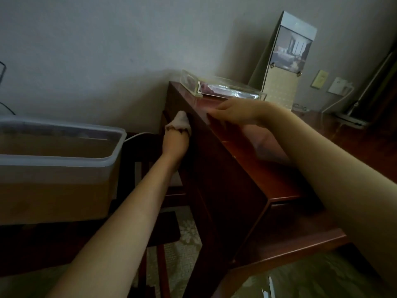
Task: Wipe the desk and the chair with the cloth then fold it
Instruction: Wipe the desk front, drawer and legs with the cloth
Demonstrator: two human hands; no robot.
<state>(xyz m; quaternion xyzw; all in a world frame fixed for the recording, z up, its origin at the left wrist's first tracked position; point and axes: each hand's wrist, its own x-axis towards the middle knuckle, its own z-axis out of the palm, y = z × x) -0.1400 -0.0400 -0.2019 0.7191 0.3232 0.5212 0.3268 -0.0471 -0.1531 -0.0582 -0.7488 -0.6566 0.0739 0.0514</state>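
The dark red wooden desk (247,160) fills the middle and right of the view. My left hand (175,140) grips a pale bunched cloth (180,122) and presses it against the desk's left side panel, near the top. My right hand (234,111) rests on the desk's top left edge, fingers curled over the rim. A dark wooden chair (163,233) stands low between the desk and a tub, mostly hidden by my left forearm.
A translucent plastic tub (58,168) stands at the left. On the desk's far end lie a clear acrylic tray (223,89) and an upright framed card (285,61). A white cable (339,102) runs from wall sockets. Patterned carpet (187,233) lies below.
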